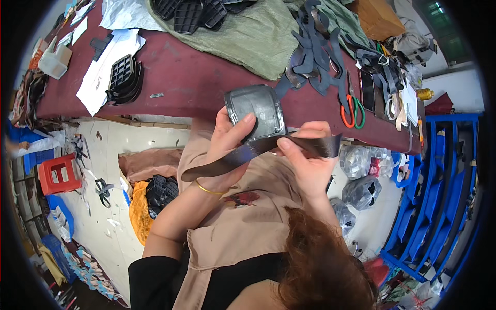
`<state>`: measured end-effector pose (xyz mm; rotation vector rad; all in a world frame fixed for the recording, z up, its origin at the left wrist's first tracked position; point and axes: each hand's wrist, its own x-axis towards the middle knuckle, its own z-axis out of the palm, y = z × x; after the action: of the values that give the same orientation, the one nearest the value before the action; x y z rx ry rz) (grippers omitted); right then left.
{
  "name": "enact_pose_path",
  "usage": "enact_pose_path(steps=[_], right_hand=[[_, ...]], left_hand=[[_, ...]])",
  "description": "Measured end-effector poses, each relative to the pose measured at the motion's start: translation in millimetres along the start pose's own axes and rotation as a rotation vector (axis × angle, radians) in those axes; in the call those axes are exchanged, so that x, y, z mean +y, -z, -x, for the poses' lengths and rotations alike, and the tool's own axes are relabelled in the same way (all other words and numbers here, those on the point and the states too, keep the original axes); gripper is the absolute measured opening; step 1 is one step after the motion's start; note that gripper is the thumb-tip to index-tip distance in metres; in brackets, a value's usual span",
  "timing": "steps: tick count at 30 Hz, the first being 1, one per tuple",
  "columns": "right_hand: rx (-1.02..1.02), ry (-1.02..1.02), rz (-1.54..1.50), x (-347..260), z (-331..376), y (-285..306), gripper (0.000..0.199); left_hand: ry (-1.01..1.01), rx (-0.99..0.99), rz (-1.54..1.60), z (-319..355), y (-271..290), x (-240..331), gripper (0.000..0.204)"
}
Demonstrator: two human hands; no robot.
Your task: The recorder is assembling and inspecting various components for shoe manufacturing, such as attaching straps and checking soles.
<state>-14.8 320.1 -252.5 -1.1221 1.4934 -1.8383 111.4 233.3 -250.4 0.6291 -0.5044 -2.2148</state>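
My left hand grips a curved, padded-looking piece, grey inside with a black rim, its thumb lying across the inner face. Pinched between the fingers and thumb of my right hand is a dark, shiny strip. It runs along the piece's lower edge, and its long end hangs across my left wrist. Whether the strip is attached to that edge, I cannot tell. Both hands are just off the table's near edge, above my lap.
On the maroon-covered table lie a green sack, black ribbed plastic pieces, a heap of grey strips and orange-and-green-handled scissors. A red stool stands at left, a blue rack at right, clear bags beside it.
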Motion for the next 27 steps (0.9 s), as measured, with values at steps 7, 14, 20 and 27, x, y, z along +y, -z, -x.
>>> enact_pose_path(steps=[7,14,20,27], right_hand=[[-0.067,-0.109,-0.08,-15,-19,9,0.013],[-0.078,-0.198,-0.112,-18,-23,3,0.011],[-0.066,-0.209,-0.118,-14,-30,3,0.011],[-0.02,-0.312,-0.1,-18,-41,8,0.014]], left_hand=[[0.151,-0.135,-0.022,-8,5,11,0.041],[0.251,-0.205,-0.069,-14,10,22,0.049],[0.271,-0.278,-0.082,-19,21,25,0.051],[0.345,-0.371,-0.154,-30,32,24,0.063]])
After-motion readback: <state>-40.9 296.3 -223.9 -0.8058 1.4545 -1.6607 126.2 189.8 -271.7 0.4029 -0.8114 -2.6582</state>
